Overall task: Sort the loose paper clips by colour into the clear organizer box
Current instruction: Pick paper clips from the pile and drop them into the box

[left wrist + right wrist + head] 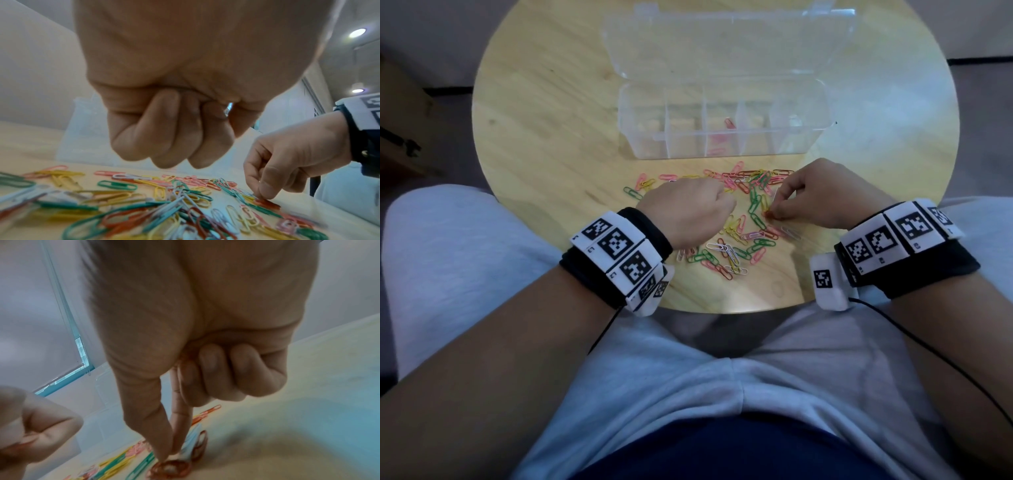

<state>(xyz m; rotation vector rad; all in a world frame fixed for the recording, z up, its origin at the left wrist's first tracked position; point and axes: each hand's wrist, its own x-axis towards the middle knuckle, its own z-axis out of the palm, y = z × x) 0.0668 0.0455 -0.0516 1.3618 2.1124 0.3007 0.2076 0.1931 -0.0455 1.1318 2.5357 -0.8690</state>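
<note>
The right hand [822,195] pinches a red clip [267,203] at the pile's [736,226] edge, probably to lift it alone. The left hand [688,212] is clenched; whether it holds clips, I cannot tell. The box [722,116] stands open behind the pile.

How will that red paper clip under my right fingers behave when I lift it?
The red paper clip lies flat on the smooth table, so it will probably slide before the right hand grips it. Thin wire, likely very light. Green clips touch it and may snag.
</note>
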